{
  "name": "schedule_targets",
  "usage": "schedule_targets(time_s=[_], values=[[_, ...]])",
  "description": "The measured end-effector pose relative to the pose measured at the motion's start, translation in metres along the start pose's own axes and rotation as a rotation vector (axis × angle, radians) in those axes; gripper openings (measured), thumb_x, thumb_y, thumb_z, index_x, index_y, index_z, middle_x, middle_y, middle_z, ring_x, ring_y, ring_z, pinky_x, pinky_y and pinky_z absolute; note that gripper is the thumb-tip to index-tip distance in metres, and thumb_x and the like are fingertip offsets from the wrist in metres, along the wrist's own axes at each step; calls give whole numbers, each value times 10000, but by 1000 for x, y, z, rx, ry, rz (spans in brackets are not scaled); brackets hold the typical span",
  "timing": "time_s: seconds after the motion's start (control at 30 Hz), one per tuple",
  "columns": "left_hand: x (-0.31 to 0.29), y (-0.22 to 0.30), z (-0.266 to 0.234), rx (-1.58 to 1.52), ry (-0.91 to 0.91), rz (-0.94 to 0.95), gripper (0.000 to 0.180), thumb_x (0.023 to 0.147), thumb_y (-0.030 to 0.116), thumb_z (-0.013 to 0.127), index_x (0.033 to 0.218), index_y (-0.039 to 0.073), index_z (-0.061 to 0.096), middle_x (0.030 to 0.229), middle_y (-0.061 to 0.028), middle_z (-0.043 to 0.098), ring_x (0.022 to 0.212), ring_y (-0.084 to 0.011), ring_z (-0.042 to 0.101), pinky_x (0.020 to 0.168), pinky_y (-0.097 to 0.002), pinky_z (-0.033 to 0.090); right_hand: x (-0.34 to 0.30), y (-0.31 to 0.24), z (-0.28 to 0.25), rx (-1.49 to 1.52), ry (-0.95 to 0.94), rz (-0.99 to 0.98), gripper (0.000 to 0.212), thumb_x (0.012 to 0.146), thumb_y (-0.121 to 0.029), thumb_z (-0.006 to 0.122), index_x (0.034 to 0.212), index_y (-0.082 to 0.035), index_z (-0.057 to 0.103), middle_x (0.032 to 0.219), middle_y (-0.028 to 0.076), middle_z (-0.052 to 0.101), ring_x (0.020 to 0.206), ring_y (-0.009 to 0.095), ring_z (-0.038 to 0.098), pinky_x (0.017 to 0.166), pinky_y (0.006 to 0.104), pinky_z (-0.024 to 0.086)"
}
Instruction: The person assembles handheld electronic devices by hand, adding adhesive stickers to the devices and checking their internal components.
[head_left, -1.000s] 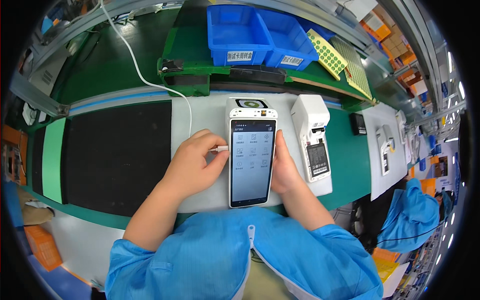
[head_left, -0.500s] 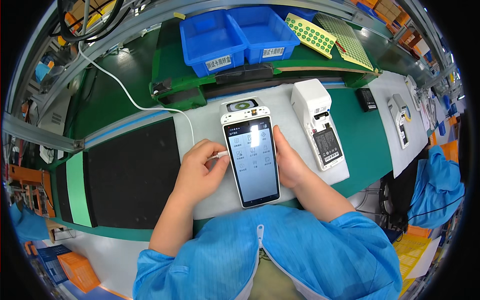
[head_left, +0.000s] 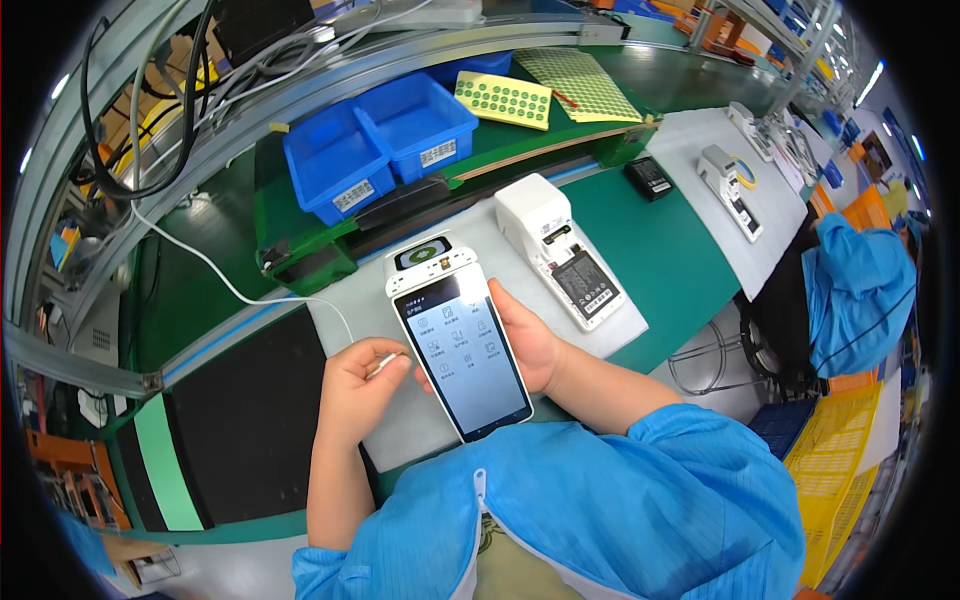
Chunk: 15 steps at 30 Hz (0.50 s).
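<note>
My right hand (head_left: 530,345) is wrapped round a white handheld payment terminal (head_left: 480,405), its fingertips showing at the left edge. The terminal's screen is lit with a grid of icons. Between the thumb and fingers of my left hand (head_left: 355,390) is the white plug (head_left: 384,364) of a charging cable, a little apart from the terminal's left side. The white cable (head_left: 225,284) runs from there up to the left. A second white terminal (head_left: 535,212) lies to the right with its back uncovered and a black battery (head_left: 583,285) showing.
Two joined blue bins (head_left: 345,160) stand on a green shelf at the back, beside a yellow sticker sheet (head_left: 503,99). A black mat (head_left: 250,430) covers the bench's left. A loose black battery (head_left: 648,178) and another terminal (head_left: 728,190) lie right. Someone in blue (head_left: 860,290) is far right.
My left hand has drawn the cable plug away from the terminal's left side. The view has turned, and the terminal in my right hand now sits further left and tilted.
</note>
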<state>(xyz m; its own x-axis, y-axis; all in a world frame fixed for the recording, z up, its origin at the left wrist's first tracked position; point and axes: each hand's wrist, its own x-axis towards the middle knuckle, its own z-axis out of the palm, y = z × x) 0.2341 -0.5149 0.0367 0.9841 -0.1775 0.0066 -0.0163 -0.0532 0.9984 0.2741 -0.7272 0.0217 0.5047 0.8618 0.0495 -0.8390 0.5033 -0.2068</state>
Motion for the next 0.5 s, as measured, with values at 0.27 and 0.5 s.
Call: schedule_targets(time_s=[0.27,0.5], values=[[10,1,-1,249,237,-14,297,867,109,558,1144,4,579,669,47,523,596,-8,398,535,-180,334,-28,-28,26,-480,367,-248,600,868,-495,527,1270,-55,458,1157,143,560,1060,232,551,893,373,451],[10,2,4,334,234,-2,347,862,118,559,1195,21,560,736,14,554,610,-31,413,576,-182,371,-16,-29,46,-1638,1032,-354,1078,682,-446,703,1408,25,62,1290,303,392,1179,349,459,918,394,430]])
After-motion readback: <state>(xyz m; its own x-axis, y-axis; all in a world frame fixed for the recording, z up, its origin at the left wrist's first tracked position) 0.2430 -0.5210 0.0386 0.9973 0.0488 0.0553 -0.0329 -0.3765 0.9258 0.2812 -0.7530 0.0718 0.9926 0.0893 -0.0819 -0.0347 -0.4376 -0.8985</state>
